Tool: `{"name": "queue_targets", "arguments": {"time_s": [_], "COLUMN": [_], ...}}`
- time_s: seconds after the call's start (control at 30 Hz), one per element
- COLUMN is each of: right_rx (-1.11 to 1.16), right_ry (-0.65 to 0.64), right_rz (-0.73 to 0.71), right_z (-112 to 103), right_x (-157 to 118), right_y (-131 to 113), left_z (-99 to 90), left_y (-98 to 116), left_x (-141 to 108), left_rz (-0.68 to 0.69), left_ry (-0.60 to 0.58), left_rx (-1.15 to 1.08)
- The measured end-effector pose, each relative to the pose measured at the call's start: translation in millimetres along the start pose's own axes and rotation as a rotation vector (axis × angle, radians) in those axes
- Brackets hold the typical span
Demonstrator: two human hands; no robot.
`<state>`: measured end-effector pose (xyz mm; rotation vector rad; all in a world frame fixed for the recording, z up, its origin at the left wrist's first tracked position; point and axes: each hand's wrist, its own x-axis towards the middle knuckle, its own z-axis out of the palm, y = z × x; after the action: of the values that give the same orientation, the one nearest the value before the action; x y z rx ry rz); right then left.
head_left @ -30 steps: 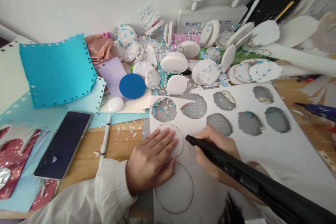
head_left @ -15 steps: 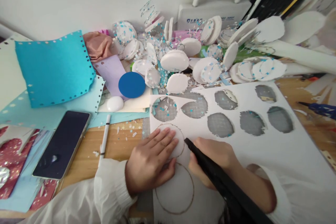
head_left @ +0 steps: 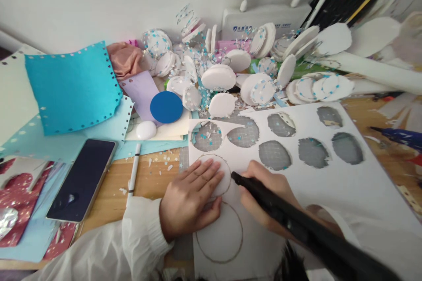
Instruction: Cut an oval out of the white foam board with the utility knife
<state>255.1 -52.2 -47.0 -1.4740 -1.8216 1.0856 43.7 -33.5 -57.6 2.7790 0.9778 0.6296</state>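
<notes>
My left hand (head_left: 194, 197) lies flat with its fingers stretched out on a white foam board (head_left: 323, 197), over a circle outlined in a thin brownish line. In my right hand (head_left: 270, 197) is a long black pen-shaped tool (head_left: 283, 215); its kind is not clear. The tool's tip is at the right edge of that circle, close to my left fingertips. Whether the tip touches the board I cannot tell. Below my left hand a second outlined circle (head_left: 219, 233) shows on the board. Several rough-edged round holes open along the board's far part, showing a grey cutting mat (head_left: 276, 156).
White foam discs (head_left: 219, 77), some trimmed with blue stars, pile up behind the board. To the left are a phone (head_left: 81, 180), a white pen (head_left: 133, 169), turquoise paper (head_left: 72, 90) and a blue disc (head_left: 166, 107). A blue tool (head_left: 395, 136) lies at right.
The view has shifted slightly. My right hand and the black tool have tilted a little, the tool's rear end lying farther right; its tip stays by the circle's edge. My left hand stays flat.
</notes>
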Motion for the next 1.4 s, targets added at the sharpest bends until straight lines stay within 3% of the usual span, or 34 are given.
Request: {"name": "queue_targets", "arguments": {"time_s": [0.17,0.4,0.53,0.7,0.83,1.4], "right_rx": [0.189,0.385,0.521,0.347,0.400,0.354], "right_ry": [0.119,-0.122,-0.212,-0.398,-0.535,-0.583], "right_rz": [0.035,0.027,0.035,0.016,0.041,0.100], "right_z": [-30.8,-61.8,-56.1,-41.0,-36.2,-35.7], "right_x": [9.5,21.5,30.3,42.1,45.4,49.7], "right_y": [6.8,17.0,19.6,24.2,23.0,13.4], "left_z": [-1.6,-0.7,-1.6,1.3,2.5,1.6], "left_y": [-0.3,-3.6,-5.8,-7.4,-8.9,-9.0], "left_x": [-2.8,-8.7,-9.7,-10.2,-10.5,-9.7], "left_rz": [0.009,-0.060,-0.102,-0.127,-0.147,-0.147], "left_ry": [-0.028,-0.030,-0.093,-0.175,-0.210,-0.236], "left_rx": [-0.016,-0.083,-0.032,0.006,-0.003,0.009]}}
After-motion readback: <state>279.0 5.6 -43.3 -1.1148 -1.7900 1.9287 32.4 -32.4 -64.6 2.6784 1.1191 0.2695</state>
